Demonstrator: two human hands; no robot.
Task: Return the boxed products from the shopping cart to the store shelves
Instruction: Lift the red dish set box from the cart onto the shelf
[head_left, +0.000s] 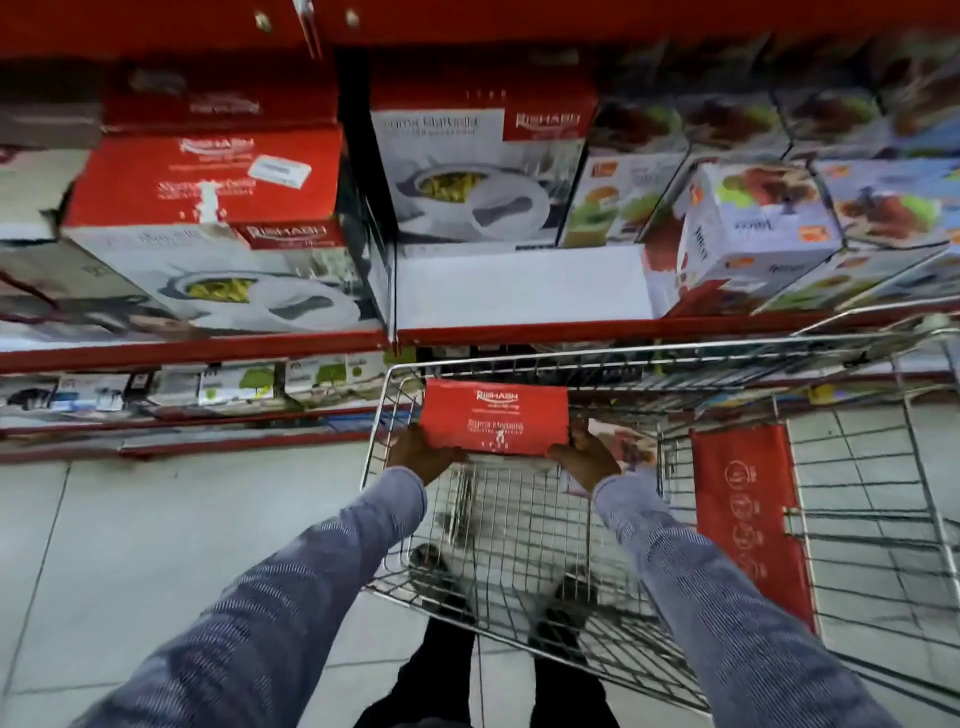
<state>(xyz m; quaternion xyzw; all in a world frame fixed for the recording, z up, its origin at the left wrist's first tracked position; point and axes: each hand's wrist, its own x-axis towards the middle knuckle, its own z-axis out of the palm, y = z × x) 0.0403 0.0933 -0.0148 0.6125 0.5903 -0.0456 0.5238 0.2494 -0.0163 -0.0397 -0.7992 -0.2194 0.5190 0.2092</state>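
A red boxed product (493, 415) with white lettering sits at the far end of the wire shopping cart (519, 519). My left hand (423, 452) grips its left lower corner and my right hand (584, 460) grips its right lower corner. Another box (631, 447) lies partly hidden behind my right hand. A tall red box (748, 514) stands on edge against the cart's right part. On the shelf (519, 286) straight above the cart there is a bare white gap in front of a matching red and white box (483, 166).
Matching boxes (208, 208) are stacked on the shelf to the left of a vertical divider (374, 234). Smaller colourful boxes (753, 218) fill the shelf on the right. A lower shelf (182, 389) holds small boxes. My feet show through the cart on the tiled floor (156, 545).
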